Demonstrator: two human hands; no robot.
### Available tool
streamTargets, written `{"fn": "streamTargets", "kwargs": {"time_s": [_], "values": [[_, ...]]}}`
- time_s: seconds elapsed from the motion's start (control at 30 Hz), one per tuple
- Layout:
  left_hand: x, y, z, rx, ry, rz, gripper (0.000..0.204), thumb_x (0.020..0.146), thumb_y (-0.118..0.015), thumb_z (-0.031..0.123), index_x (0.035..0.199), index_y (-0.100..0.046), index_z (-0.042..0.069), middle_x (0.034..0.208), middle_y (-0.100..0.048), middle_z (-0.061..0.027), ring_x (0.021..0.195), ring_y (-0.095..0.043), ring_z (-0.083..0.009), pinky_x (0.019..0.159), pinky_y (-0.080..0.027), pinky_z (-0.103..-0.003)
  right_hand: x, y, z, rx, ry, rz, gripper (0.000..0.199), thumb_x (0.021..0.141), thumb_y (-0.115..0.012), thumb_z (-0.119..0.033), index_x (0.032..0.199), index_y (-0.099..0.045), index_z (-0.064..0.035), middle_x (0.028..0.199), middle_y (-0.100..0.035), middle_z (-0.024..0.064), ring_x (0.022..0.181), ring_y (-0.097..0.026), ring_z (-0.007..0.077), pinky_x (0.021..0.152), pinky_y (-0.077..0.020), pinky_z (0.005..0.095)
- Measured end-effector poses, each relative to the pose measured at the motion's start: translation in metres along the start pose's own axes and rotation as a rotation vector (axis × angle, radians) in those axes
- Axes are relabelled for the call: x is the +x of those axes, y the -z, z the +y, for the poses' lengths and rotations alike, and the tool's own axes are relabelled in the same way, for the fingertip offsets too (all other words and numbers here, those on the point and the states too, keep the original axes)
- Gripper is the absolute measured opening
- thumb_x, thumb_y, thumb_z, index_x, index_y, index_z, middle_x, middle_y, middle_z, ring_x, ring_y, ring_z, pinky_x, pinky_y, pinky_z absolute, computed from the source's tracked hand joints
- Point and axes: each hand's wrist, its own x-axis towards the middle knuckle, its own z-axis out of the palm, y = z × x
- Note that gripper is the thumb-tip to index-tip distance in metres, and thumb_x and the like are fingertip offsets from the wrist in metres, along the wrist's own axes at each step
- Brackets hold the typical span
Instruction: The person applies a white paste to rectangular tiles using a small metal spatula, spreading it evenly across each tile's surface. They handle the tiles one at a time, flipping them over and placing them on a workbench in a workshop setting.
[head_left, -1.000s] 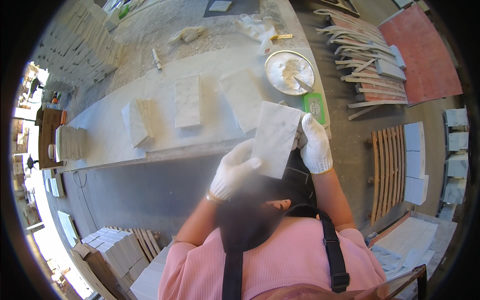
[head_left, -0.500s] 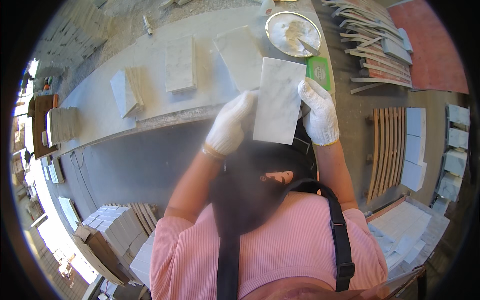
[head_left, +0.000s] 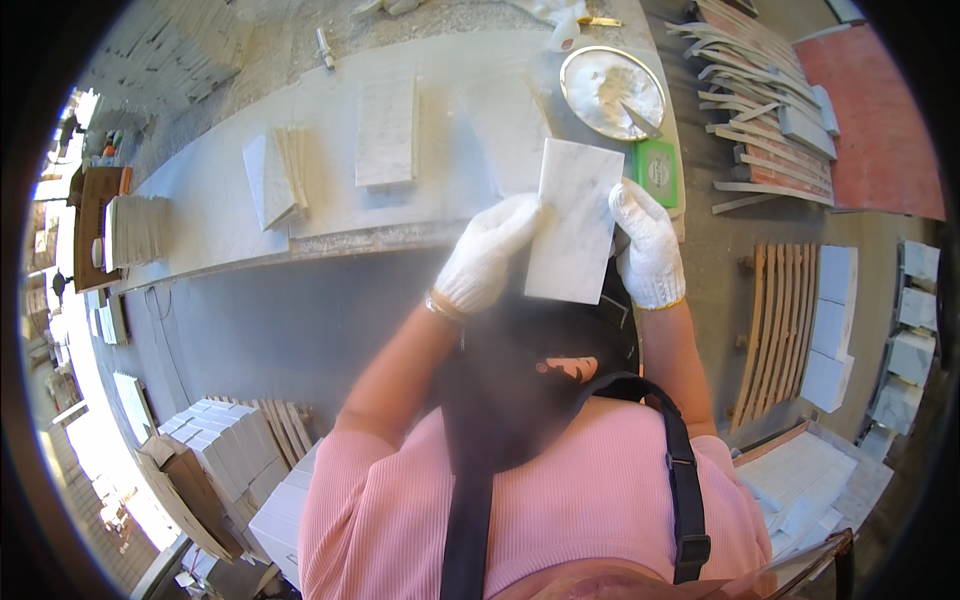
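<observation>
The two hands, both in white knit gloves, grasp a single white marble tile (head_left: 573,225) with grey veining, raised in front of the person's black apron (head_left: 510,400) near the right end of the counter's (head_left: 205,190) near edge. The left hand (head_left: 488,255) holds the tile by its left edge, its fingertips partly hidden. The right hand (head_left: 650,245) pinches the right edge, thumb toward the upper corner and fingers curled behind. The tile stands tilted, its broad face toward the person.

Just beyond the right hand, a green box (head_left: 656,172) lies at the counter's near right corner. Behind it, by the right edge, sits a round gold-rimmed dish (head_left: 563,85) of white paste (head_left: 597,90), with a pointed blade (head_left: 642,120) resting in it. A white bottle (head_left: 565,36) is just past the dish.

Leftward along the near edge come a pale flat tile (head_left: 505,130), a neat stack of marble tiles (head_left: 387,135) and a fanned group of tiles (head_left: 275,180). A taller pile of thin tiles (head_left: 137,230) stands at the counter's left end. A slatted wooden pallet (head_left: 775,330) is on the floor to the right, well apart from the counter.
</observation>
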Motion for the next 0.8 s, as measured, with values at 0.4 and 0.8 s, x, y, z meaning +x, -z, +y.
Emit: {"fn": "streamTargets", "kwargs": {"time_s": [0.4, 0.8], "values": [[-0.007, 0.01, 0.013, 0.225, -0.21, 0.104, 0.035, 0.108, -0.052, 0.026, 0.127, -0.066, -0.001, 0.114, -0.069, -0.0031, 0.103, -0.059, -0.0106, 0.094, -0.048, -0.029, -0.023, -0.004, 0.003, -0.294, -0.164, -0.174, 0.042, 0.097, -0.069, -0.019, 0.132, -0.064, 0.0031, 0.112, -0.07, 0.0056, 0.101, -0.062, 0.0139, 0.09, -0.0501, 0.0294], [-0.038, 0.039, 0.046, 0.198, -0.221, 0.318, 0.039, 0.106, -0.056, 0.025, 0.132, -0.062, -0.003, 0.119, -0.068, -0.0058, 0.106, -0.06, -0.0107, 0.093, -0.049, -0.029, -0.025, -0.003, 0.001, -0.36, -0.205, -0.19, 0.044, 0.093, -0.069, -0.016, 0.132, -0.063, 0.0016, 0.101, -0.072, 0.0107, 0.08, -0.067, 0.0138, 0.067, -0.0522, 0.0244]]}}
